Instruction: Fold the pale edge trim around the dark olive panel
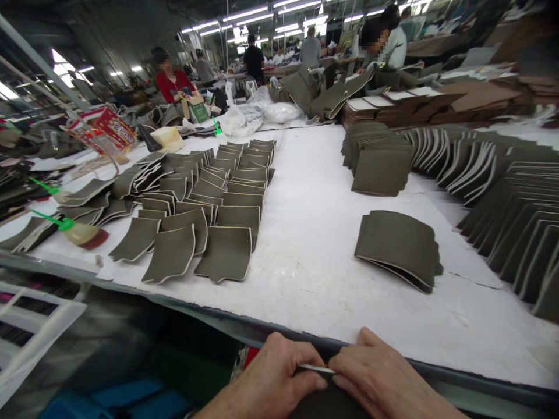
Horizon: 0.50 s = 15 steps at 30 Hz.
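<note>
At the bottom edge of the head view, my left hand and my right hand meet just below the table's front rim. Both pinch the white edge of a dark olive leather piece, fingers closed on it from either side. Most of that piece is hidden under my hands. On the white table ahead lies a small stack of the same olive pieces to the right. Overlapping rows of single olive pieces spread out at the left.
Long fanned rows of olive pieces fill the right side, with a squarer stack behind. Glue bottles with green nozzles lie at the left edge. A white wire rack stands low left. Other people work at tables beyond.
</note>
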{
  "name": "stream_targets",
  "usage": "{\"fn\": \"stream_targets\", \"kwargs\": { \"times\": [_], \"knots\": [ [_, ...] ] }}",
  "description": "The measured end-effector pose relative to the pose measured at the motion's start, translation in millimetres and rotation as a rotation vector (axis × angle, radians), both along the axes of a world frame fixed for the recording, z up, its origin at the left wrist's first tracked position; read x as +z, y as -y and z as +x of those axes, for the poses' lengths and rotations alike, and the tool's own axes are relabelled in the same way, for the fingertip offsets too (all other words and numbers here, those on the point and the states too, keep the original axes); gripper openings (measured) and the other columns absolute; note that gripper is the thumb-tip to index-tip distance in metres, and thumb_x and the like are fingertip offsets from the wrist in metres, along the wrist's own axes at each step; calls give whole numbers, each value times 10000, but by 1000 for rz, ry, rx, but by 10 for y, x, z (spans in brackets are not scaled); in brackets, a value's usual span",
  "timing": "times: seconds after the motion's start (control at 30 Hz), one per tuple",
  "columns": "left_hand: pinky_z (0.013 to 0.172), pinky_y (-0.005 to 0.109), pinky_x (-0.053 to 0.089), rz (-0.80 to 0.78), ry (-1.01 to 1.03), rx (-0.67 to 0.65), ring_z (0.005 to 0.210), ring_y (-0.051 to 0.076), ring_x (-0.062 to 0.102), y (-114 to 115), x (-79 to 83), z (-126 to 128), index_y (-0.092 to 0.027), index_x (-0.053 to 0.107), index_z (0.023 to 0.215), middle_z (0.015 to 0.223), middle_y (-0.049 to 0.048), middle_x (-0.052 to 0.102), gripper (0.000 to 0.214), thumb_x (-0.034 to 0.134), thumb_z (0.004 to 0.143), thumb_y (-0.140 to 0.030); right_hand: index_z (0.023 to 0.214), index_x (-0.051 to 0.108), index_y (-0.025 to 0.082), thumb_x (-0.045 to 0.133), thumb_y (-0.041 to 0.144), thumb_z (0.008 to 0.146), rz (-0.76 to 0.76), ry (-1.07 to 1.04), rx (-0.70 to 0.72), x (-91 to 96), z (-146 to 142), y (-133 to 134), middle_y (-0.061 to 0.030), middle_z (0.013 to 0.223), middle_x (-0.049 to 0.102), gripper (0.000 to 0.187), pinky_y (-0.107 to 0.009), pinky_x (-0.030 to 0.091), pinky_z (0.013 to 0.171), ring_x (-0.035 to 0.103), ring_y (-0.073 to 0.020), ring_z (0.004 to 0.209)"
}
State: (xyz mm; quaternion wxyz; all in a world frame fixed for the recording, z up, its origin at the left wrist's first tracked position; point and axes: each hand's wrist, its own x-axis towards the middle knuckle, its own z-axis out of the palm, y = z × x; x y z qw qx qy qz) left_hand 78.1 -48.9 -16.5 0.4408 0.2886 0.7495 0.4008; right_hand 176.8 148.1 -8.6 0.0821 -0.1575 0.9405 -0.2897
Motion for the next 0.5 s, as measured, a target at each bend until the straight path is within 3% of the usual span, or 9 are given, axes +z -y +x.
{"fn": "stream_targets", "kwargs": {
  "times": [0.17,0.3,0.5],
  "knots": [
    [570,191,358,-28,-77,-56,641,125,595,98,-5,-33,-174,765,836,665,-16,664,226,582,899,-289,751,550,224,417,114,974,65,-16,48,-35,8,46,15,709,666,283,-314,401,668,599,-163,630],
    [547,183,379,-54,-44,-25,553,125,590,213,-56,-47,-159,747,846,569,-15,605,297,534,935,-346,802,588,237,356,226,1034,-51,-45,4,-37,60,-11,4,714,676,328,-316,404,713,577,-159,632],
    [586,192,394,24,-231,-104,613,140,618,247,-170,-59,-145,733,883,660,29,655,348,455,957,-341,772,592,241,328,326,1038,-75,47,-37,-125,52,-58,-11,716,695,384,-347,407,771,567,-170,633]
  ]
}}
